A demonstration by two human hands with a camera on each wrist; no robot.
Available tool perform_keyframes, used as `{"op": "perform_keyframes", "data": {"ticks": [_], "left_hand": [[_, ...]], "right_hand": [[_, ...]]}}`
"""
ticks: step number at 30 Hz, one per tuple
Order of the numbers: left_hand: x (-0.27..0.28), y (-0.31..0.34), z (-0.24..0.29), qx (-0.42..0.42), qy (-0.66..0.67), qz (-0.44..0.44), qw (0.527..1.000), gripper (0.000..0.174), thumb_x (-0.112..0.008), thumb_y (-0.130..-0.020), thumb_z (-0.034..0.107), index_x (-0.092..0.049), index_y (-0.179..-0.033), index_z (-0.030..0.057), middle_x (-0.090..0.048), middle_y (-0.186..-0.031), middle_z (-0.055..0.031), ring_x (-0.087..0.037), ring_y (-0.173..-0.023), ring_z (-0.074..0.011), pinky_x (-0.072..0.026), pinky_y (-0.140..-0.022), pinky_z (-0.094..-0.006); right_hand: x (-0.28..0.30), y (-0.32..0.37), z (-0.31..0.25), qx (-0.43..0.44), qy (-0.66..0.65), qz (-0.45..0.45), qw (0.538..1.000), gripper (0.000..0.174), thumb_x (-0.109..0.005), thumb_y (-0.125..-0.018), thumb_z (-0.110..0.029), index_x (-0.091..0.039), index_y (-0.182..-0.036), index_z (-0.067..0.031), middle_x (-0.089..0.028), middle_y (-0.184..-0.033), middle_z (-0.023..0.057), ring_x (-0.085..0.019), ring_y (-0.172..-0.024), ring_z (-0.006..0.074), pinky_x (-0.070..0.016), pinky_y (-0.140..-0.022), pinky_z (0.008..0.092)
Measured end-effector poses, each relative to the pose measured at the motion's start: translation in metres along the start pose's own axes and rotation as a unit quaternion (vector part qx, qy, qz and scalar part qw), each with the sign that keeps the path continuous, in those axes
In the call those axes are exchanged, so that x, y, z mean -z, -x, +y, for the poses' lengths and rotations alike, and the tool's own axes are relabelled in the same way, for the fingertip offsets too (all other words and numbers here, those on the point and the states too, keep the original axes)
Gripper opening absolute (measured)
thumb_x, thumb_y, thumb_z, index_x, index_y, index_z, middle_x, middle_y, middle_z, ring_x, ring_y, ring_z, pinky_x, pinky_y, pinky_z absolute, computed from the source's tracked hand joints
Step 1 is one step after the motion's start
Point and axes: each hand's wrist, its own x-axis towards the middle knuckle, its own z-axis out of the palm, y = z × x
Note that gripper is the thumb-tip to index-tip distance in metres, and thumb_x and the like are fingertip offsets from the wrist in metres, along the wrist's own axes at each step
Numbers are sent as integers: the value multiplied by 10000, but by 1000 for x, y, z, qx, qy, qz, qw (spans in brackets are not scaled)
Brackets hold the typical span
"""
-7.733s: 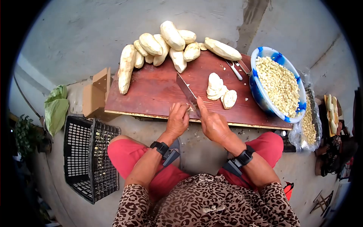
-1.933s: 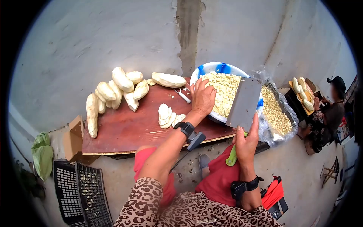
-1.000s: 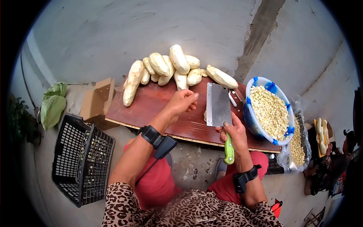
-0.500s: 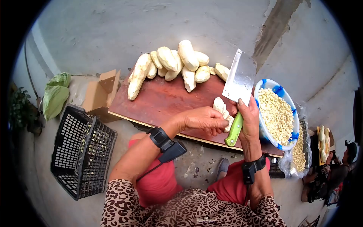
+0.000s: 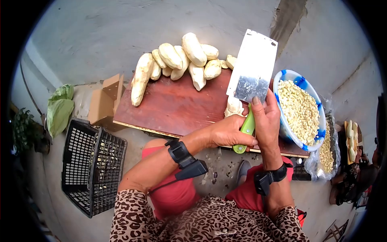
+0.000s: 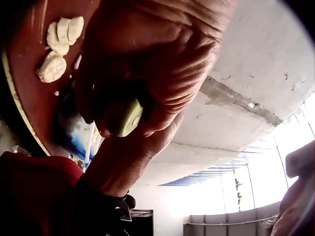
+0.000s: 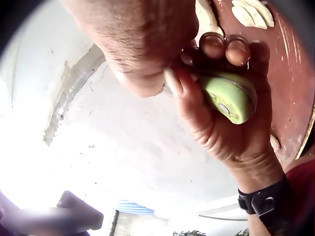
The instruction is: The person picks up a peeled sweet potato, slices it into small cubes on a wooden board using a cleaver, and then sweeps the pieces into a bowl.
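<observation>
My left hand (image 5: 227, 134) grips the green handle of a broad-bladed cleaver (image 5: 250, 70), whose blade stands up toward the wall. My right hand (image 5: 267, 121) also holds the cleaver, thumb on the foot of the blade and fingers behind it. In the right wrist view, curled left fingers wrap the green handle (image 7: 229, 98). The handle's butt pokes out beside the left hand in the left wrist view. Thick pale root slices (image 5: 234, 108) lie on the red board, partly hidden behind the cleaver; several show in the left wrist view.
Whole peeled roots (image 5: 169, 56) are heaped along the red board's (image 5: 173, 101) back edge. A blue-and-white basin (image 5: 281, 121) of diced pieces stands at right, beside a plastic-lined crate (image 5: 316, 165). Black crates (image 5: 107, 173) and a cardboard box (image 5: 105, 103) are at left. Another person sits far right.
The left hand has gone from the basin back over the board and onto the cleaver's handle. The right hand has raised the cleaver, blade now pointing up toward the wall.
</observation>
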Motion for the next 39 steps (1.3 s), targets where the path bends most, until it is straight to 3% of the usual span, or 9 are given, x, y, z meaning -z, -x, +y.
{"op": "perform_keyframes", "data": {"ticks": [3,6,8,9,11,15,21,22,39], "left_hand": [[4,5,7,-18,51,28,998,139,-686,-846,98,-614,-910,-3,-668,-852,-71,-642,-795,-137,-534,-722,-277],[12,14,14,-52,36,73,995,144,-690,-842,89,-614,-922,-5,-666,-874,-83,-641,-813,-141,-541,-732,-283],[20,18,19,-63,-4,110,992,157,-699,-840,106,-621,-923,-1,-668,-893,-75,-643,-805,-134,-533,-735,-276],[20,21,21,-70,-12,135,988,154,-698,-833,114,-630,-911,1,-666,-858,-67,-644,-787,-133,-522,-709,-271],[23,22,22,-74,-7,158,985,148,-696,-833,117,-643,-907,0,-667,-844,-59,-645,-783,-128,-511,-689,-264],[23,21,27,-89,7,180,980,157,-698,-845,110,-654,-937,-10,-672,-877,-56,-641,-807,-114,-513,-705,-257],[19,9,21,-109,36,190,975,158,-708,-838,117,-655,-914,-11,-676,-861,-60,-644,-787,-113,-511,-693,-257],[24,5,18,-107,-17,178,978,150,-672,-875,105,-638,-945,-23,-667,-948,-106,-657,-851,-158,-540,-777,-298],[16,-19,17,-143,23,156,977,175,-678,-874,131,-647,-947,-25,-681,-959,-108,-655,-869,-154,-530,-784,-286]], "right_hand": [[10,7,-6,52,127,85,987,492,-583,-970,-108,-374,-1376,75,-613,-1118,137,-599,-959,144,-508,-812,258],[7,19,-39,119,123,76,982,412,-535,-991,-107,-420,-1358,39,-630,-1131,128,-593,-927,132,-480,-811,258],[5,30,-65,164,-32,-73,983,442,-562,-960,-67,-404,-1352,63,-609,-1140,157,-612,-988,174,-503,-873,292],[-7,37,-82,161,-114,-120,973,393,-498,-983,-84,-426,-1344,52,-630,-1048,114,-596,-906,174,-481,-807,267],[-33,45,-106,136,-243,-219,935,391,-500,-983,-87,-427,-1342,50,-627,-1042,111,-594,-902,171,-479,-803,267],[-69,52,-119,91,-360,-310,875,388,-505,-983,-93,-430,-1337,47,-622,-1030,105,-589,-893,167,-476,-795,266],[-69,58,-119,59,-380,-334,861,384,-512,-983,-103,-435,-1330,42,-614,-1011,96,-581,-879,160,-471,-783,265],[-69,61,-119,55,-384,-339,857,383,-513,-983,-105,-436,-1329,41,-613,-1008,95,-580,-877,159,-470,-781,265],[-70,78,-115,19,-413,-352,840,371,-533,-983,-131,-449,-1308,27,-591,-956,70,-558,-839,140,-455,-747,262]]}}
